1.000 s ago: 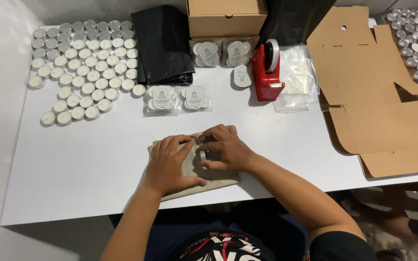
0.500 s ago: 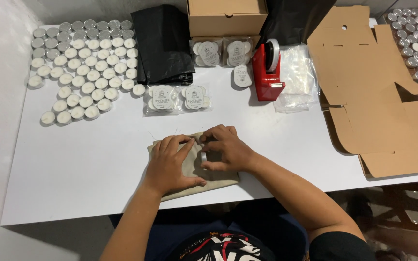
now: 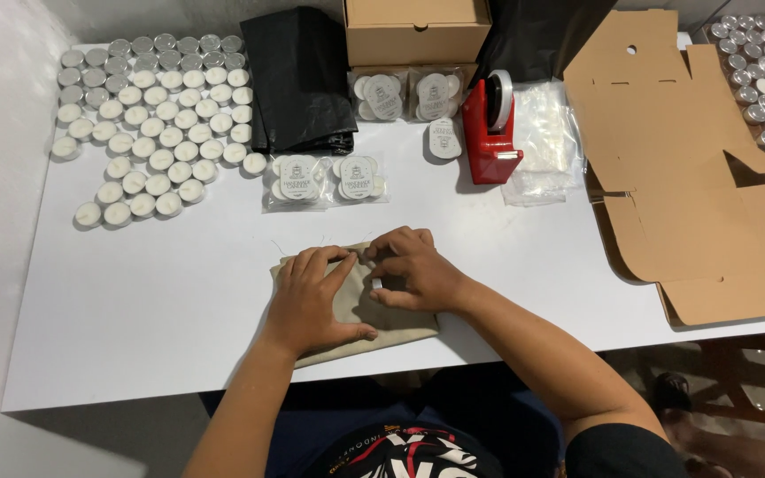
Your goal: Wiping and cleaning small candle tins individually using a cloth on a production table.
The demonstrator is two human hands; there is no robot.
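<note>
The white table (image 3: 135, 301) fills most of the view, w/ a flattened cardboard box (image 3: 666, 150) at the right, folded black bags (image 3: 298, 80) at the back, a red tape dispenser (image 3: 491, 133) and rows of tealight candles (image 3: 148, 124) at left. Near the front edge lies a beige cloth pouch (image 3: 351, 305), flat under both hands. The left hand (image 3: 312, 296) presses on it palm down, fingers spread. The right hand (image 3: 409, 270) curls at the pouch's top edge, fingertips pinched on something small and white, probably a tag (too small to tell). The pouch looks soft, light and limp, not fragile; best held at its top hem, since it would sag if lifted mid-body.
</note>
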